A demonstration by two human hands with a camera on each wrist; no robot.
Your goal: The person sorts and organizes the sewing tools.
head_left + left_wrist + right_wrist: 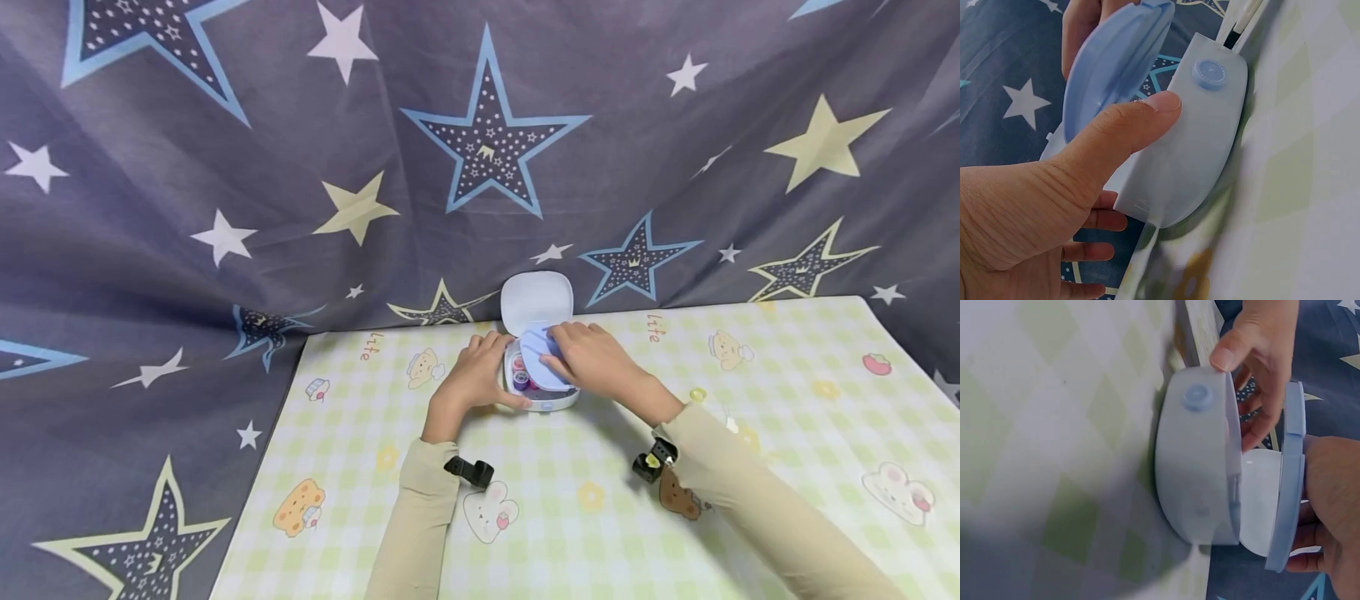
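Observation:
A small white box with a round blue button on its front sits near the table's back edge. Its white lid stands raised at the back. My left hand holds the box at its left side, thumb on the front wall. Over the box, my right hand grips a light-blue inner cover, tilted up from the opening. Small round pink and purple items, perhaps thread spools, show inside at the left; the cover hides the rest.
A checked tablecloth with printed cartoon animals covers the table. Behind the table hangs a dark star-patterned curtain, close to the raised lid. Each wrist wears a black strap.

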